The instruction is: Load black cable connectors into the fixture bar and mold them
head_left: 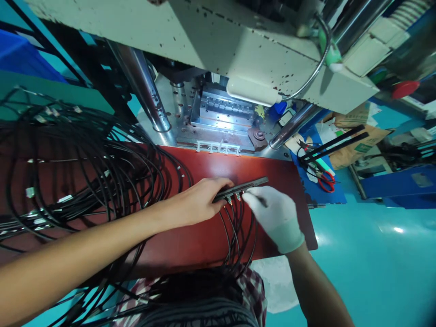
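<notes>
A checked shirt (252,286) sits at the very bottom, closest of all. Just past it, black wires (238,236) loop up across the red worktop (190,245). The bare left hand (197,200) grips one end of a long black bar (241,187). The right hand (272,213), in a white glove, pinches a wire end just under the bar. A big heap of black wires (81,168) lies on the left. Farther back, red scissors (325,179) lie on a blue mat (323,195), and a big grey machine (218,113) stands behind.
</notes>
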